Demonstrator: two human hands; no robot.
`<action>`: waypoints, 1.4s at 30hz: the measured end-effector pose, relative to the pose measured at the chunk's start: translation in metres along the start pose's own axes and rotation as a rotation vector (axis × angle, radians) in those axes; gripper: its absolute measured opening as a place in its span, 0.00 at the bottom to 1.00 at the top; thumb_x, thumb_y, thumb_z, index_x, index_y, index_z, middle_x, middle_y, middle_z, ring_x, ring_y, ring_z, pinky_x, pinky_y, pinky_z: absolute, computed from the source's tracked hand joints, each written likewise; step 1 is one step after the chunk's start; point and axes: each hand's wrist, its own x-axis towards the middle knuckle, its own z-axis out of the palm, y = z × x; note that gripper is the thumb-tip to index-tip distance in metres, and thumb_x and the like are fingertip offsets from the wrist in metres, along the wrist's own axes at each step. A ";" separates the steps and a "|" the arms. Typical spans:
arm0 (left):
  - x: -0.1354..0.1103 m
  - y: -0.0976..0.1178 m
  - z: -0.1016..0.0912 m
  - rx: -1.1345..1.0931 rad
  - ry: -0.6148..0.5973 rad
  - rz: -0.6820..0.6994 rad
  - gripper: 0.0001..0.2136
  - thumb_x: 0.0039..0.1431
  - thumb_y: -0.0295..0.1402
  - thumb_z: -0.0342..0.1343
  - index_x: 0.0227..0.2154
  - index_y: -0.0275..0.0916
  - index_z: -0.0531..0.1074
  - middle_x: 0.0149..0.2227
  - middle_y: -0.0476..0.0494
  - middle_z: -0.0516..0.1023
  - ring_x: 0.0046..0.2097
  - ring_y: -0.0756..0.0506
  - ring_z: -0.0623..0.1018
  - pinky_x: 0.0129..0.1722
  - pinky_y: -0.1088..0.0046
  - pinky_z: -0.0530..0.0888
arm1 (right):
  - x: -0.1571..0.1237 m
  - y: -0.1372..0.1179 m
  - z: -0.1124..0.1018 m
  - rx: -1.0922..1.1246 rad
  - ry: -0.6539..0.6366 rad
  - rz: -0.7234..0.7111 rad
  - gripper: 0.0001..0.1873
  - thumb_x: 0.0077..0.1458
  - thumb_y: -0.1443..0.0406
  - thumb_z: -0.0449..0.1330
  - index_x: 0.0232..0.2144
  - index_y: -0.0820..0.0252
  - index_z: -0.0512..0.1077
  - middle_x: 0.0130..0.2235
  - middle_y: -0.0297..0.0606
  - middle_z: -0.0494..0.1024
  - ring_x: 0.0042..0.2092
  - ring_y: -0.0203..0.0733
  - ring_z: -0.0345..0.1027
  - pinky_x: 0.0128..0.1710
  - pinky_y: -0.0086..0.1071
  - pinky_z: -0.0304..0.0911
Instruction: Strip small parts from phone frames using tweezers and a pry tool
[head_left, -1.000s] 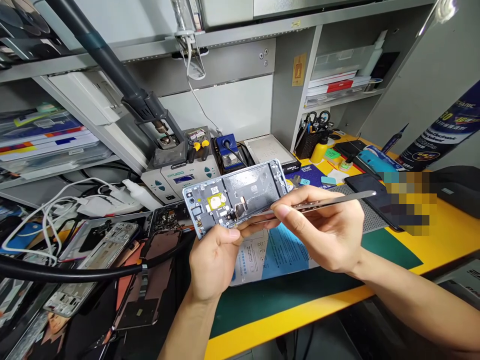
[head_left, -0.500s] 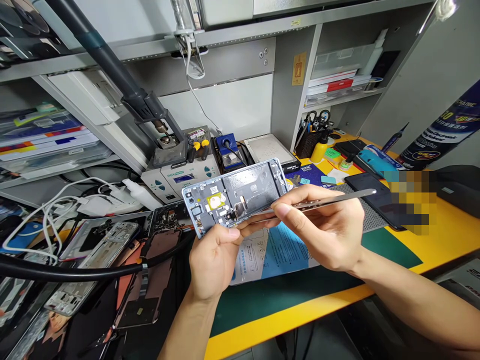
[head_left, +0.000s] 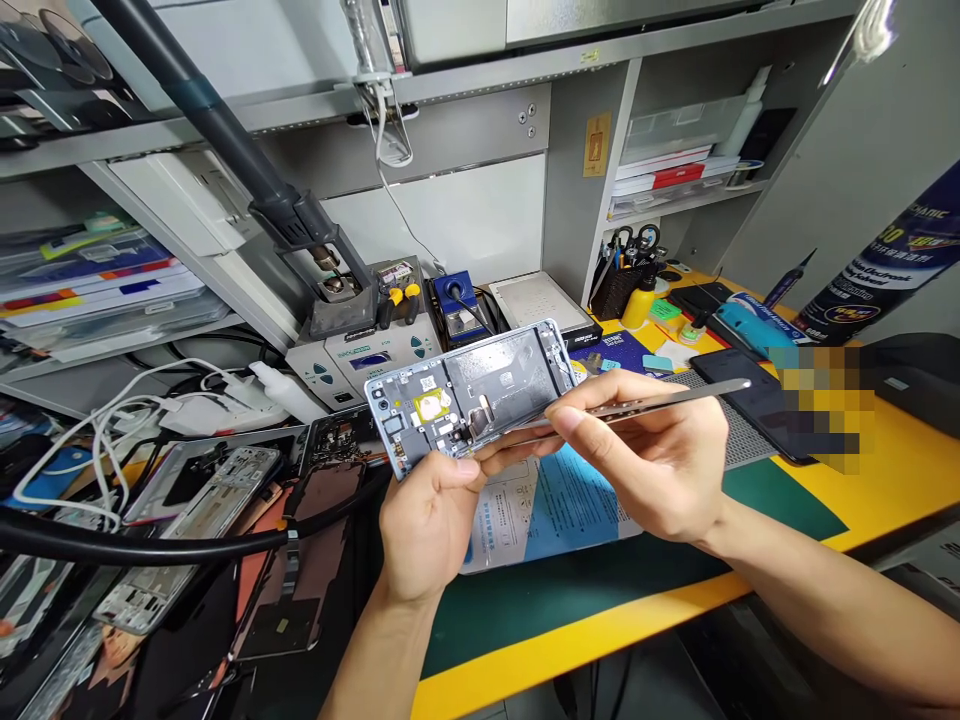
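My left hand (head_left: 427, 525) grips an opened phone frame (head_left: 517, 375) by its lower edge, thumb on the near side and fingers beneath. The frame is tilted toward me. Its inside shows circuit parts, a yellow-edged patch and a wide dark bay; a bent flex cable (head_left: 480, 412) stands near the middle. My right hand (head_left: 660, 465) pinches slim metal tweezers (head_left: 667, 398) between thumb and fingers, their rounded back end pointing right. The front of the tweezers reaches along the frame's lower edge. Whether the tips touch the frame I cannot tell.
Below my hands lies a blue-and-white printed sheet (head_left: 517, 520) on a green mat (head_left: 540, 605). Phone parts (head_left: 187, 540) and a thick black cable (head_left: 187, 546) crowd the left. A dark phone (head_left: 750, 405) lies right. Behind stand a soldering station (head_left: 360, 362) and a pen holder (head_left: 619, 285).
Almost nothing differs. Both hands, the phone frame and the tweezers keep their places, with only a slight shift of the whole view.
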 end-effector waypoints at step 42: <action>-0.003 0.001 -0.002 0.043 -0.008 0.010 0.22 0.56 0.27 0.45 0.46 0.32 0.83 0.46 0.37 0.85 0.52 0.33 0.80 0.59 0.50 0.72 | -0.005 0.007 0.000 0.049 0.025 0.021 0.06 0.61 0.71 0.64 0.33 0.55 0.79 0.30 0.35 0.82 0.30 0.43 0.79 0.29 0.33 0.73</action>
